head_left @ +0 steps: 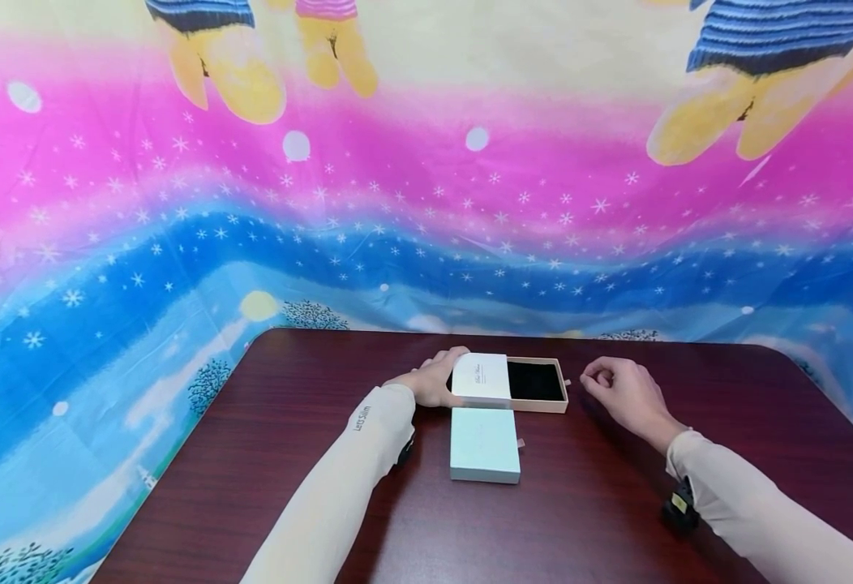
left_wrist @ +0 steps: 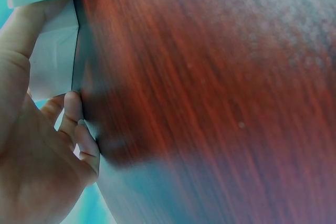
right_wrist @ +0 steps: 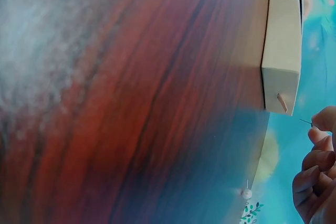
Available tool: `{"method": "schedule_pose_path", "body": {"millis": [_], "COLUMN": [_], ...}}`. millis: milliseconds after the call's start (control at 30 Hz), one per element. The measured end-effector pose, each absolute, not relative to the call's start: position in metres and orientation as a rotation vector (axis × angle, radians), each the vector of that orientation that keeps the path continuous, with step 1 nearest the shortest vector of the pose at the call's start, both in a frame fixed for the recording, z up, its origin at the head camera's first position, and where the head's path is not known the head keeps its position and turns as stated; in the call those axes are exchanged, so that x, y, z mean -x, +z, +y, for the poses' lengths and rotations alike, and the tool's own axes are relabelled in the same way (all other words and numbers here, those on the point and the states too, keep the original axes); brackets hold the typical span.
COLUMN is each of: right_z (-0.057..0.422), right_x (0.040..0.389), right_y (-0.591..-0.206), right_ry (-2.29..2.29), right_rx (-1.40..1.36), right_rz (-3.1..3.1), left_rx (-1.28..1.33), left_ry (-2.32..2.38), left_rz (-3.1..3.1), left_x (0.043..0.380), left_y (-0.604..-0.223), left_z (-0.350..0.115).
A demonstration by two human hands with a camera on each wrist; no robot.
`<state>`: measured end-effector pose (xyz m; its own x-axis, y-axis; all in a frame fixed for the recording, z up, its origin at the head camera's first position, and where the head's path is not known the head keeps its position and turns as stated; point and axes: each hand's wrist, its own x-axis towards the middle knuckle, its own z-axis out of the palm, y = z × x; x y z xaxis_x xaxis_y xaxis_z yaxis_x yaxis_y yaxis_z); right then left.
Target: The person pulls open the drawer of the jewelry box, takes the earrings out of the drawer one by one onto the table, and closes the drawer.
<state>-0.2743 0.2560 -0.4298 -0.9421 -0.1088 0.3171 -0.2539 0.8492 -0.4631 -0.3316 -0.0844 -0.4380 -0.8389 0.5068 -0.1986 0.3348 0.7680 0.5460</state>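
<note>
My left hand (head_left: 434, 380) grips the left end of a white box sleeve (head_left: 481, 375), thumb along its near side and fingers behind. From the sleeve's right side a beige drawer (head_left: 554, 407) with a black lining (head_left: 534, 380) stands pulled out, a small tab at its end. In the left wrist view the thumb lies along the sleeve wall (left_wrist: 55, 64). To the right of the drawer, my right hand (head_left: 631, 396) is held with thumb and forefinger together. In the right wrist view those fingertips pinch a thin, dark, wire-like piece (right_wrist: 305, 122), its other end hidden in the fingers.
A closed pale green box (head_left: 485, 442) with a small tab lies directly in front of the white box. Both stand on a dark red wooden table (head_left: 587, 527). Behind the table's far edge hangs a printed cloth (head_left: 426, 203). A small white ball (right_wrist: 247, 193) shows near the table edge.
</note>
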Motion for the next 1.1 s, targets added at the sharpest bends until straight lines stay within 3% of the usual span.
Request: {"method": "schedule_pose_path", "body": {"millis": [1100], "right_z": [0.274], "right_x": [0.272], "right_y": [-0.438], "right_ry": [0.787], "right_rx": [-0.249], "right_rz": [-2.777], "left_rx": [-0.642], "left_ry": [0.707], "left_rz": [2.620], "left_x": [0.331], "left_y": [-0.438], "left_z": [-0.085]}}
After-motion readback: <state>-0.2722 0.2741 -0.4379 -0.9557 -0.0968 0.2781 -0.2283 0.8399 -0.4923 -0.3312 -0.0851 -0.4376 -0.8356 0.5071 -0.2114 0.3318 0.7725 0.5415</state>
